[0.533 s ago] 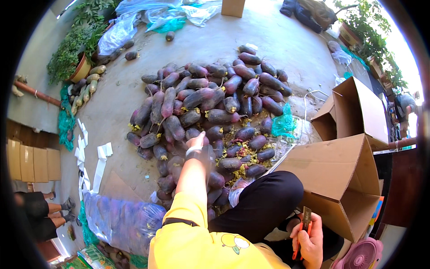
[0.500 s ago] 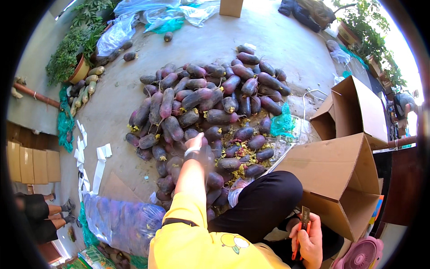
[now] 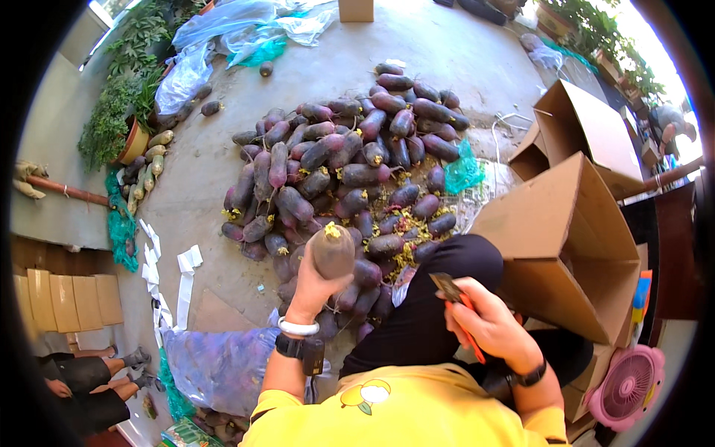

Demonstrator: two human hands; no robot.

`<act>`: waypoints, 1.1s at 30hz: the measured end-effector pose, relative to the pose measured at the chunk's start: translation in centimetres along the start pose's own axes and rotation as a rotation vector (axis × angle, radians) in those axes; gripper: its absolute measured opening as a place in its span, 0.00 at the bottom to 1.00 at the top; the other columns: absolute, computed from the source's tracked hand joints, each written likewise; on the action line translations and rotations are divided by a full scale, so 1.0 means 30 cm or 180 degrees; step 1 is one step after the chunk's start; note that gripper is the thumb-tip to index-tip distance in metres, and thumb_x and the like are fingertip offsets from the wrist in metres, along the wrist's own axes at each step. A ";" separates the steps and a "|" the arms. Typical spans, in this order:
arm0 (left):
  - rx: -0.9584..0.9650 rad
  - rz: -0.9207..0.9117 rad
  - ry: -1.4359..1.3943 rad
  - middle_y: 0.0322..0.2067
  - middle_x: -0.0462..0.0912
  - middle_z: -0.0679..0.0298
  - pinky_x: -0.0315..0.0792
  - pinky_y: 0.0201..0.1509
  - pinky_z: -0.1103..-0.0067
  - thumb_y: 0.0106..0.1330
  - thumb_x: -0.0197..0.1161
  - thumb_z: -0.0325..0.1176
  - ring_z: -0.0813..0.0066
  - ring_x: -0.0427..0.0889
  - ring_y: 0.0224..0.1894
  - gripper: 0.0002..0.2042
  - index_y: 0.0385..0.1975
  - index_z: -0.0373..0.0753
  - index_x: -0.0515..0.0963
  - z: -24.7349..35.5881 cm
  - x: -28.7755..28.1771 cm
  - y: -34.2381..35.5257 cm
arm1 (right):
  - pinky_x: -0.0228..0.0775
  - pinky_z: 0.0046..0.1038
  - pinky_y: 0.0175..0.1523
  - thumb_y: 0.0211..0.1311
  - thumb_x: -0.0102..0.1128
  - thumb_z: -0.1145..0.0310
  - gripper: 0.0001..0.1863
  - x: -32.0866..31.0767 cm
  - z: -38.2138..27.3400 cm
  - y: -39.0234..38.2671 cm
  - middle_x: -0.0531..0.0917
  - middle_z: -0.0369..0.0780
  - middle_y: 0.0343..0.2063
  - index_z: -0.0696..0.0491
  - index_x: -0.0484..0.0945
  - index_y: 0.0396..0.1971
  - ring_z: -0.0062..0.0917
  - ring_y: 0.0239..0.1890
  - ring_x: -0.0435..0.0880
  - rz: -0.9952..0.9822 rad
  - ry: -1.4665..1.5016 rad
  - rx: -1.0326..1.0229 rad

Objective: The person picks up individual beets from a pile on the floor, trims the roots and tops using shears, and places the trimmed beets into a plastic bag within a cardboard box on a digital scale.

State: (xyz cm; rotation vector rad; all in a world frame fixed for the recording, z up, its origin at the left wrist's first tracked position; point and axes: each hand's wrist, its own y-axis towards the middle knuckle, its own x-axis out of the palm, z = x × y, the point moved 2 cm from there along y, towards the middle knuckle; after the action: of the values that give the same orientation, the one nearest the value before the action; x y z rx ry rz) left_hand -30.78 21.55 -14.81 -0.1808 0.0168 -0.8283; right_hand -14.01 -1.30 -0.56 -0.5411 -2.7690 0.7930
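Observation:
My left hand [image 3: 307,290] grips a dark purple radish [image 3: 335,257] with a tuft of yellow sprouts at its upper end. It is raised over the near part of a large heap of similar radishes [image 3: 320,149]. Closed in my right hand [image 3: 484,316] is an orange-handled knife [image 3: 449,287] with a short, broad, brownish blade pointing up and left. The knife is above my bent leg, apart from the held radish. Yellow leaf scraps [image 3: 406,257] lie among the radishes at the heap's right side.
Two open cardboard boxes [image 3: 521,238] lie on their sides at right, above a pink fan [image 3: 628,387]. A filled plastic bag [image 3: 216,365] lies at left near white strips [image 3: 184,287]. Another person's legs [image 3: 104,372] show at lower left. Potted plants [image 3: 134,141] stand farther back.
My left hand has come back from the heap toward me, lifting a radish. My right hand has moved up and left with the knife, its blade now tilted left.

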 end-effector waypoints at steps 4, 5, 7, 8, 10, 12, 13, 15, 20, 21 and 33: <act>0.0651 -0.0216 0.0841 0.53 0.71 0.61 0.66 0.62 0.72 0.41 0.73 0.19 0.70 0.72 0.56 0.42 0.60 0.38 0.61 0.099 0.038 -0.093 | 0.63 0.17 0.21 0.71 0.44 0.69 0.09 0.070 -0.027 0.061 0.73 0.34 0.22 0.54 0.68 0.47 0.12 0.16 0.69 -0.0522 -0.0131 -0.0024; 0.0820 -0.0257 0.0958 0.53 0.71 0.60 0.66 0.62 0.72 0.41 0.73 0.20 0.70 0.72 0.56 0.41 0.60 0.38 0.61 0.107 0.043 -0.106 | 0.63 0.17 0.21 0.72 0.45 0.68 0.09 0.086 -0.029 0.069 0.72 0.33 0.22 0.54 0.68 0.47 0.12 0.16 0.69 -0.0627 -0.0168 0.0008; 0.0951 -0.0297 0.0908 0.53 0.70 0.59 0.66 0.61 0.72 0.40 0.75 0.21 0.66 0.71 0.56 0.40 0.58 0.38 0.63 0.121 0.053 -0.126 | 0.63 0.16 0.21 0.72 0.44 0.68 0.08 0.115 -0.020 0.081 0.72 0.33 0.21 0.54 0.68 0.46 0.12 0.15 0.68 -0.0764 -0.0143 -0.0018; 0.1001 -0.0308 0.0864 0.53 0.70 0.58 0.66 0.61 0.71 0.41 0.75 0.23 0.63 0.72 0.56 0.39 0.57 0.38 0.64 0.134 0.063 -0.132 | 0.63 0.16 0.20 0.72 0.44 0.68 0.08 0.124 -0.019 0.083 0.72 0.33 0.21 0.54 0.68 0.45 0.11 0.15 0.68 -0.0835 -0.0135 -0.0037; 0.1084 -0.0372 0.0859 0.52 0.71 0.57 0.66 0.61 0.70 0.41 0.76 0.24 0.60 0.72 0.55 0.37 0.55 0.38 0.65 0.150 0.071 -0.141 | 0.64 0.16 0.21 0.72 0.44 0.67 0.08 0.132 -0.024 0.077 0.72 0.32 0.21 0.53 0.68 0.45 0.11 0.15 0.68 -0.0893 -0.0180 -0.0015; 0.1150 -0.0478 0.0938 0.52 0.71 0.57 0.66 0.61 0.69 0.40 0.76 0.25 0.59 0.72 0.55 0.37 0.55 0.39 0.66 0.161 0.074 -0.145 | 0.63 0.16 0.21 0.73 0.44 0.66 0.10 0.138 -0.022 0.072 0.71 0.32 0.21 0.53 0.68 0.48 0.11 0.15 0.68 -0.0951 -0.0189 -0.0015; 0.1116 -0.0520 0.0861 0.52 0.71 0.57 0.66 0.61 0.70 0.41 0.76 0.25 0.60 0.72 0.55 0.37 0.55 0.39 0.66 0.162 0.079 -0.147 | 0.63 0.17 0.20 0.73 0.44 0.65 0.11 0.138 -0.014 0.072 0.71 0.32 0.21 0.52 0.67 0.50 0.12 0.16 0.68 -0.0980 -0.0177 -0.0016; 0.1046 -0.0601 0.0707 0.52 0.71 0.58 0.66 0.60 0.70 0.41 0.76 0.25 0.61 0.71 0.56 0.37 0.55 0.39 0.66 0.163 0.089 -0.146 | 0.62 0.17 0.20 0.73 0.44 0.64 0.13 0.135 -0.012 0.067 0.71 0.32 0.21 0.51 0.67 0.52 0.12 0.16 0.68 -0.1017 -0.0182 -0.0024; 0.0860 -0.1031 0.0639 0.51 0.70 0.59 0.66 0.60 0.72 0.42 0.76 0.24 0.65 0.71 0.55 0.36 0.55 0.39 0.66 0.196 0.109 -0.137 | 0.60 0.18 0.20 0.73 0.44 0.64 0.12 0.113 -0.019 0.065 0.70 0.32 0.21 0.50 0.68 0.51 0.13 0.16 0.66 -0.1103 -0.0339 0.0127; 0.0809 -0.1135 0.0625 0.51 0.70 0.59 0.66 0.60 0.72 0.43 0.76 0.24 0.65 0.71 0.55 0.36 0.55 0.39 0.66 0.203 0.111 -0.132 | 0.60 0.18 0.20 0.73 0.44 0.64 0.12 0.107 -0.022 0.066 0.70 0.32 0.21 0.50 0.69 0.51 0.13 0.16 0.66 -0.1143 -0.0376 0.0140; 0.0984 -0.1083 0.1293 0.52 0.70 0.54 0.65 0.61 0.69 0.39 0.74 0.23 0.57 0.71 0.56 0.37 0.55 0.38 0.66 0.221 0.100 -0.099 | 0.63 0.15 0.20 0.74 0.43 0.62 0.12 0.073 -0.017 0.093 0.71 0.31 0.19 0.51 0.68 0.50 0.11 0.15 0.69 -0.1217 -0.0354 0.0271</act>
State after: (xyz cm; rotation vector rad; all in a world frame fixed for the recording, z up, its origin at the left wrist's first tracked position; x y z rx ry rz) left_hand -30.35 18.40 -7.64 0.2861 0.2436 -1.1838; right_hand -15.03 2.02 -1.44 0.0525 -2.7905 0.8625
